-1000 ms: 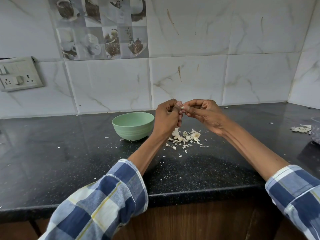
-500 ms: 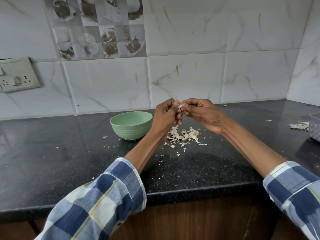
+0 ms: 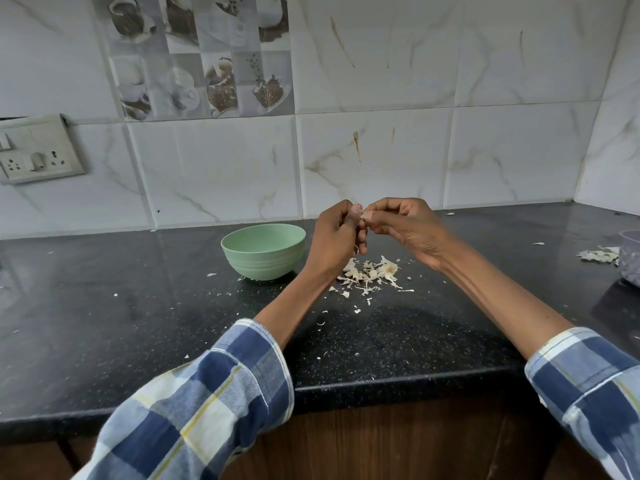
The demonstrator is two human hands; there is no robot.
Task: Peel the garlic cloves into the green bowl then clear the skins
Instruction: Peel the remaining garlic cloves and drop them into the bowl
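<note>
Left hand (image 3: 337, 239) and right hand (image 3: 403, 225) meet above the black counter (image 3: 138, 323), fingers curled, both pinching one garlic clove (image 3: 364, 214), mostly hidden. Garlic skins (image 3: 372, 271) piled on the counter directly below. Green bowl (image 3: 263, 251) just left of the pile, contents not visible. No readable text anywhere.

bowl (image 3: 264, 250): pale green
skins (image 3: 372, 271): off-white
countertop (image 3: 138, 323): black, speckled
sleeves (image 3: 207, 410): blue-white check, yellow lines
wall tiles (image 3: 374, 161): white, seemingly marbled
</note>
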